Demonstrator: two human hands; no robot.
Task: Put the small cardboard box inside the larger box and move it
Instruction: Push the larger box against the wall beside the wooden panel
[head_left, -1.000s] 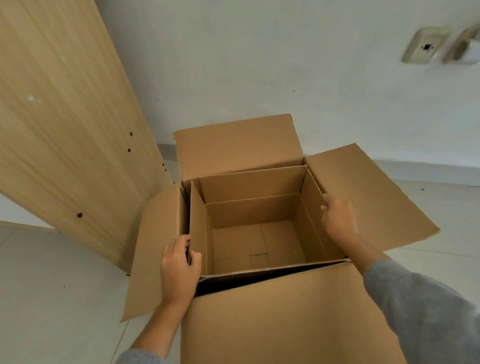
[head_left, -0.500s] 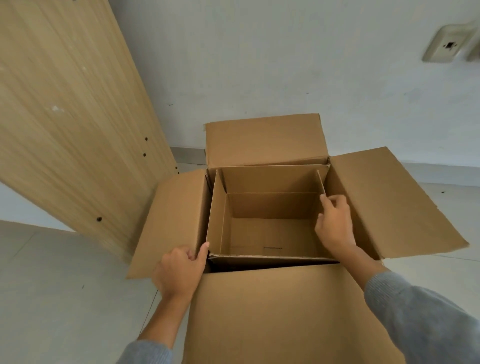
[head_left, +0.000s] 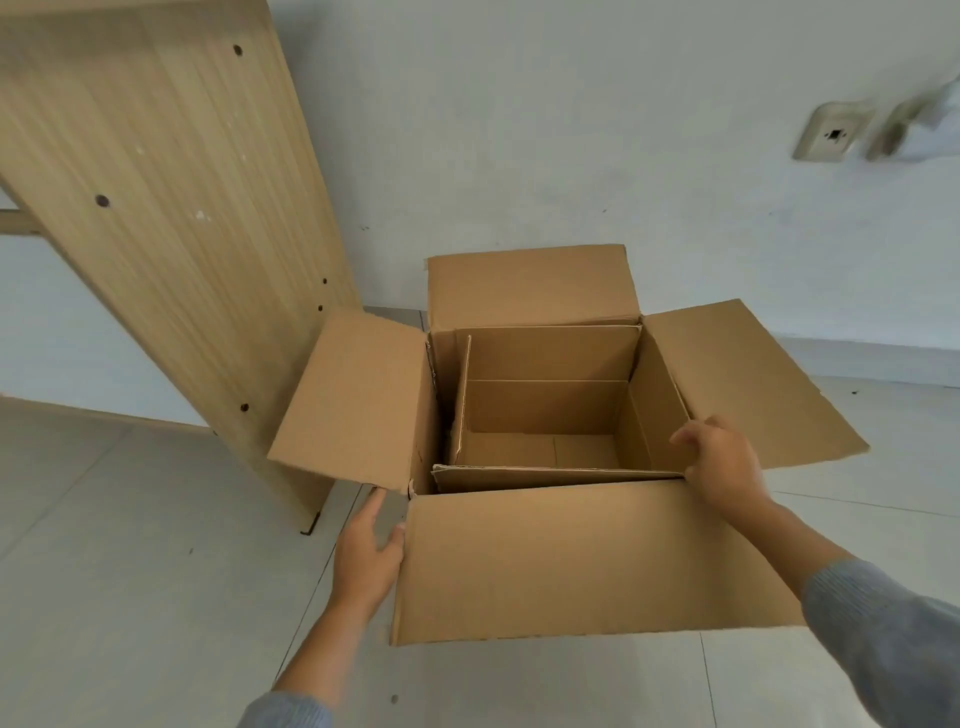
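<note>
While the big box (head_left: 571, 561) stands on the floor (head_left: 130, 571) with all four flaps folded out, the small box (head_left: 550, 405) sits inside it, open at the top, its own flaps standing up against the inner walls. The small box lies closer to the right wall than to the left, where a dark gap shows.

Right hand (head_left: 724, 465) rests at the near right corner of the opening, where the near flap meets the right flap. Its fingers (head_left: 685, 439) are loosely curled and a little apart, tips over the rim of the small box; whether they touch the cardboard cannot be told. Nothing is clasped in it.

Left hand (head_left: 369, 553) is outside the big box, at the near left corner, below the left flap. It is spread flat, the forefinger pointing up to the flap's corner and the thumb against the edge of the near flap. It grasps nothing.

Beyond the left hand a wooden panel (head_left: 171, 218) leans up from the floor, just beside the left flap. Grey sleeves cover both forearms.
</note>
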